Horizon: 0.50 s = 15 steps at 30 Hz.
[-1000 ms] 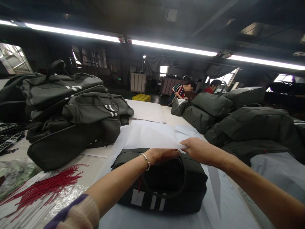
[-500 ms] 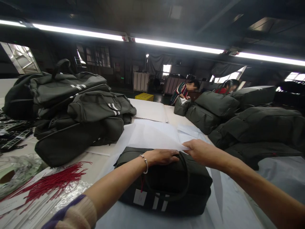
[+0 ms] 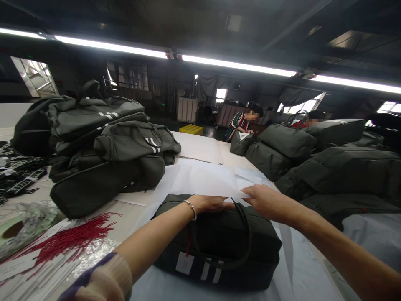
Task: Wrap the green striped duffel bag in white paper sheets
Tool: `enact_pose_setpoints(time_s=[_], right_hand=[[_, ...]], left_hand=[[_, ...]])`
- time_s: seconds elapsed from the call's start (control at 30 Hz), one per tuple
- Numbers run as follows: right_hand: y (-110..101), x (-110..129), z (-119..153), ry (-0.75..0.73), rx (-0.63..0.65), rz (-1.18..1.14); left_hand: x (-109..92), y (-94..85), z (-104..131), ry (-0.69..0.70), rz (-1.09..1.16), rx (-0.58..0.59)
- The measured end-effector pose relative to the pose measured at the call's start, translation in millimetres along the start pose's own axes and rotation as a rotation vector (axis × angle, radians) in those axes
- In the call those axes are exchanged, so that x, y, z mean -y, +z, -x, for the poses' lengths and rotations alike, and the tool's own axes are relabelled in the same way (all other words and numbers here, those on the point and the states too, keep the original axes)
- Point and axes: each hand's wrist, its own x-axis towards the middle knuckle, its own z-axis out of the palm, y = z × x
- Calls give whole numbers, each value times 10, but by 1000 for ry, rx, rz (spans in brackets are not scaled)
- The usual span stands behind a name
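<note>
A dark green duffel bag [image 3: 238, 238] lies in front of me on pale wrapping paper, its handle loop hanging over the near side. A white tag [image 3: 184, 263] on a red cord hangs beside two white stripes. My right hand [image 3: 261, 200] pinches the near edge of a thin white sheet of paper [image 3: 203, 177] above the bag. On the bag's top rests my left hand [image 3: 211, 203], palm down, below that sheet's edge. Its thumb side is stretched out; the paper covers the other fingertips.
Dark green bags [image 3: 125, 142] are piled at left, and more bags [image 3: 344, 171] at right. Red cords [image 3: 78, 236] with white tags lie near clear plastic at lower left. A white paper stack [image 3: 197, 146] lies ahead. Beyond it, a person in a striped top [image 3: 234, 125] bends over a bag.
The sheet's near edge now lies over my left fingers, which showed on the bag before. My right hand keeps its pinch. The view has shifted slightly.
</note>
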Motion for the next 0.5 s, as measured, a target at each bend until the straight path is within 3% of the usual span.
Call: enact_pose_setpoints(time_s=[0.27,0.4,0.5], right_hand=[[52,11,41,31,4,-17],[119,48,84,9,8,-78],[140,73,113,-1,1,-57]], left_hand=[[401,291,-248,8,-102,-1],[429,380,-279,-58,-206,-59],[378,337,-250,-87,-288,-120]])
